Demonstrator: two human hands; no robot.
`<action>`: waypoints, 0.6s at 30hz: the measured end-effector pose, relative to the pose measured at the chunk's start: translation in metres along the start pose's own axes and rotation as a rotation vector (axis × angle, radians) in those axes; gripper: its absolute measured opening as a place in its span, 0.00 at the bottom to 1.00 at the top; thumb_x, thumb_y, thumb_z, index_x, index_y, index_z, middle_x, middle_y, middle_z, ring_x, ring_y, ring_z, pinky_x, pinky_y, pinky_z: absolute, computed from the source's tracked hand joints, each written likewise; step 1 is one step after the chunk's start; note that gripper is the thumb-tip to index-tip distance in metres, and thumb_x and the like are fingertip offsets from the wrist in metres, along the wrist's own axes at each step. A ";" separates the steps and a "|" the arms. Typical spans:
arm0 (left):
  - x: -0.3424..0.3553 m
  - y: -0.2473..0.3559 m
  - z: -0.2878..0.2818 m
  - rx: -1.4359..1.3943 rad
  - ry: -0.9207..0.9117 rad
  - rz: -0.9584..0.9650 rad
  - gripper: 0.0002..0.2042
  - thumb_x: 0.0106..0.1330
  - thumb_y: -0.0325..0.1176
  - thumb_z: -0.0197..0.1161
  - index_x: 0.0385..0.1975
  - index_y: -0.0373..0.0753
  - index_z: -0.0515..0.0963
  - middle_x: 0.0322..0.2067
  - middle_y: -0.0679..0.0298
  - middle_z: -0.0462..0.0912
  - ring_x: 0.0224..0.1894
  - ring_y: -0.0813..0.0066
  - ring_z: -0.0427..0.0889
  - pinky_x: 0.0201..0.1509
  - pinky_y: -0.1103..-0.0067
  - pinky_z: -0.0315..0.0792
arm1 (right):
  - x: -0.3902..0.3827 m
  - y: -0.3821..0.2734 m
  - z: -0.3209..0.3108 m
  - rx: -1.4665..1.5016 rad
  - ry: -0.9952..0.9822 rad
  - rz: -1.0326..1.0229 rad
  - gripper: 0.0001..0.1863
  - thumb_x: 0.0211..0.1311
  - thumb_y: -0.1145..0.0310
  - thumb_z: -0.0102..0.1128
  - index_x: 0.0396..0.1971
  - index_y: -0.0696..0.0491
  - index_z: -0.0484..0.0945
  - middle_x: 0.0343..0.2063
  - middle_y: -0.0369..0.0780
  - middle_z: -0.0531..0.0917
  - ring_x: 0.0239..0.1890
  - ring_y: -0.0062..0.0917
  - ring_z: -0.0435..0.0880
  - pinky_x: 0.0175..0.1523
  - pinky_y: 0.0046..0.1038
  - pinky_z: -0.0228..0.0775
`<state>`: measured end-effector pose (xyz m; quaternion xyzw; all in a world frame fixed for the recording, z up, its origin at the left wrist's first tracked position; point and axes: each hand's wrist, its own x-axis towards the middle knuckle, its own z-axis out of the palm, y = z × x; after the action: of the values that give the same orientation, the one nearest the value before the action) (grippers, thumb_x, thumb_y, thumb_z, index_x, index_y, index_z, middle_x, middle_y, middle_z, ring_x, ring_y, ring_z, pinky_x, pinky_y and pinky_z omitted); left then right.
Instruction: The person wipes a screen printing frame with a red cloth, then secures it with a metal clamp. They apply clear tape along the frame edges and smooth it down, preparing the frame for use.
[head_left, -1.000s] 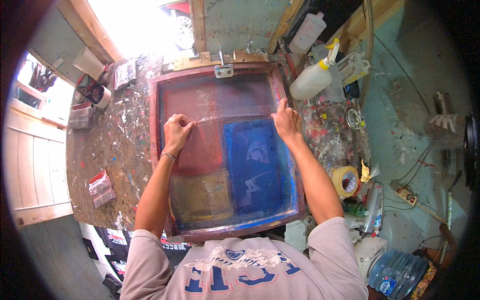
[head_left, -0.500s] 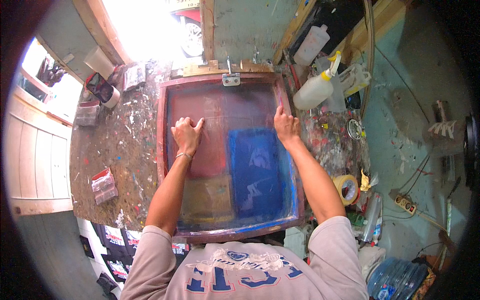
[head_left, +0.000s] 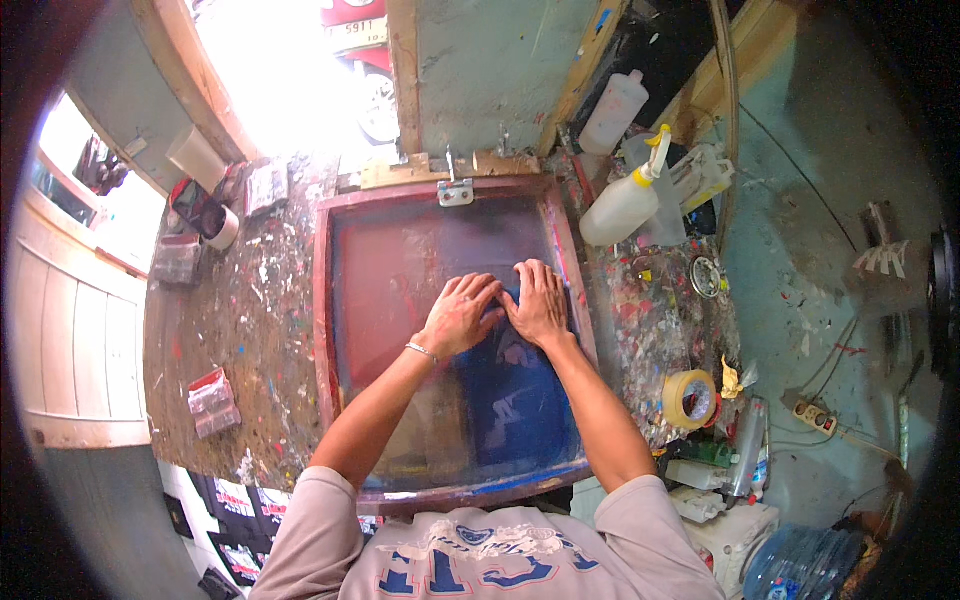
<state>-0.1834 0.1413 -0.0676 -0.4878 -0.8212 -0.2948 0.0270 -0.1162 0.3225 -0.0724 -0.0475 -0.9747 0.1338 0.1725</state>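
A screen-printing frame [head_left: 324,300] with a reddish wooden border lies on the worktable in front of me. Its mesh has a reddish part, a brownish part and a blue rectangle [head_left: 510,400] at the lower right. My left hand [head_left: 462,312], with a bracelet at the wrist, is over the middle of the mesh, fingers extended and slightly bent. Close beside it, my right hand [head_left: 540,305] lies at the upper end of the blue rectangle, fingers extended. The thumbs nearly meet. I see nothing held in either hand; the surface under the palms is hidden.
A metal hinge clamp [head_left: 455,192] sits at the frame's far edge. On the right are a spray bottle [head_left: 620,210], a white bottle [head_left: 613,112] and a tape roll [head_left: 690,400]. Small packets [head_left: 213,403] and a cup [head_left: 221,228] stand on the paint-stained table [head_left: 270,340] at left.
Both hands have moved inward: the left from the reddish part to the right, the right off the frame's right border onto the mesh. They are now side by side.
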 end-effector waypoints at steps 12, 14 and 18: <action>0.003 -0.016 -0.008 0.038 -0.165 -0.170 0.38 0.75 0.60 0.47 0.72 0.32 0.58 0.75 0.49 0.55 0.78 0.55 0.51 0.80 0.63 0.46 | -0.009 0.001 0.003 0.001 -0.274 0.111 0.46 0.73 0.37 0.40 0.73 0.63 0.53 0.75 0.53 0.53 0.78 0.47 0.46 0.80 0.49 0.33; -0.016 -0.034 -0.027 0.162 -0.215 -0.187 0.38 0.77 0.60 0.39 0.75 0.34 0.52 0.76 0.51 0.51 0.80 0.59 0.45 0.82 0.63 0.40 | -0.012 0.003 0.005 0.000 -0.277 0.108 0.46 0.74 0.38 0.39 0.74 0.63 0.51 0.76 0.51 0.51 0.79 0.44 0.45 0.80 0.48 0.31; -0.049 -0.057 -0.049 0.248 -0.257 -0.228 0.37 0.78 0.57 0.38 0.76 0.33 0.50 0.77 0.51 0.49 0.80 0.61 0.44 0.82 0.64 0.38 | -0.011 0.004 0.009 0.106 -0.237 0.188 0.44 0.75 0.39 0.37 0.74 0.62 0.51 0.76 0.50 0.52 0.79 0.41 0.45 0.81 0.46 0.29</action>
<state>-0.2159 0.0579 -0.0695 -0.4182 -0.8978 -0.1281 -0.0518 -0.1092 0.3226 -0.0849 -0.1134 -0.9711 0.2051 0.0454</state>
